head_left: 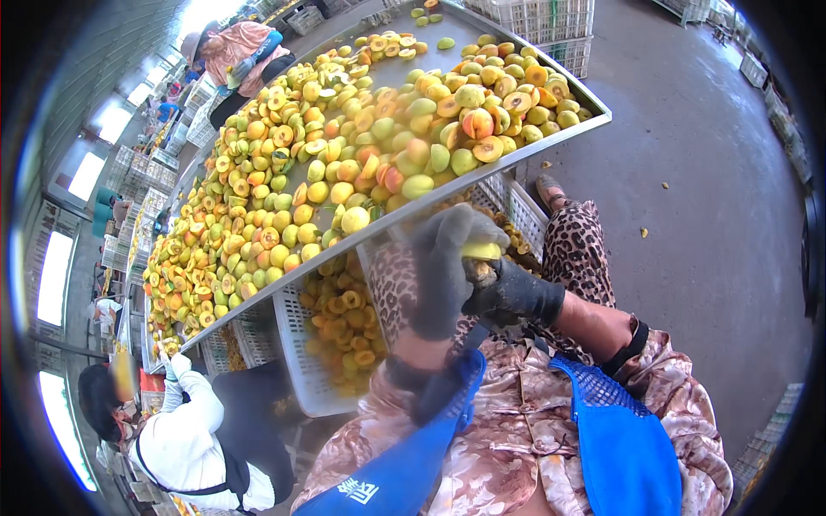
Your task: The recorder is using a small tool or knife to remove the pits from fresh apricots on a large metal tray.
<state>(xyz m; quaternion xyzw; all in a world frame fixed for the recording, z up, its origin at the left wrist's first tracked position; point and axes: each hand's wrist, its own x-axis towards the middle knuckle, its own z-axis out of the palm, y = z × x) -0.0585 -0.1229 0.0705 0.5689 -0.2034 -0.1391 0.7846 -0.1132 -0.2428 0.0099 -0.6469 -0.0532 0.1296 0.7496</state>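
Observation:
In front of my lap, below the edge of a metal table, my two gloved hands meet. My left hand [443,267], in a dark grey glove and smeared by motion, is closed on a yellow-green peach [481,251]. My right hand [520,294], in a black glove, is curled shut right below and beside the fruit. A small brownish patch shows between the hands; what it is cannot be made out. Many whole and halved peaches [284,206] lie spread over the metal table [413,199], some cut faces showing brown hollows.
Under the table stands a white plastic crate [297,344] with peach halves, and another crate [527,211] by my knee. One co-worker [189,439] sits at the left, another [245,56] across the table. Stacked crates [551,26] stand beyond; scraps lie on the floor [688,215].

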